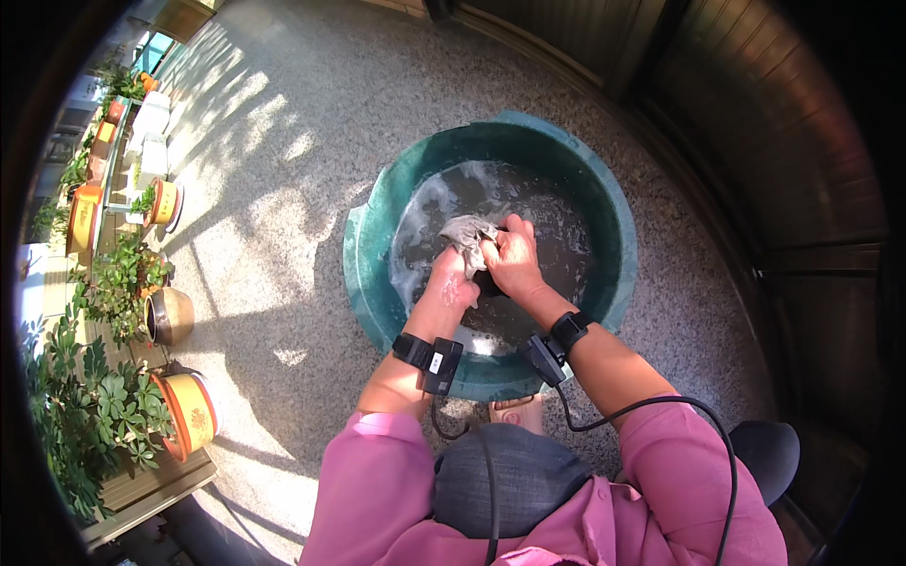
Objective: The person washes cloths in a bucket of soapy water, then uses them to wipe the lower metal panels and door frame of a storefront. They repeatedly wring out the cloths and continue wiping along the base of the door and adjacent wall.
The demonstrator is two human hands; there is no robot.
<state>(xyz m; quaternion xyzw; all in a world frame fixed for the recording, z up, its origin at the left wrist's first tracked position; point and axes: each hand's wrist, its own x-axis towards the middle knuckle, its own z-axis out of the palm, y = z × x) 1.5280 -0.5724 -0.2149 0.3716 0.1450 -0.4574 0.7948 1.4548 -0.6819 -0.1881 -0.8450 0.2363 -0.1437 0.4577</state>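
Note:
A round green plastic tub [364, 247] on the floor holds murky, sudsy water [555, 226]. Above this water, both my hands grip a wet, light grey cloth [467, 230]. My left hand [455, 276] is closed round the cloth's lower part, with suds on the wrist. My right hand [517, 258] pinches its right side, close against the left hand. Something dark shows beneath and between the hands; what it is cannot be told. Each wrist wears a black strap with a device.
Potted plants [191, 417] stand along the left, some on a slatted bench [152, 495]. A speckled stone floor [283, 177] surrounds the tub. Dark panels [708, 177] run along the right. A black cable [729, 453] crosses my right arm.

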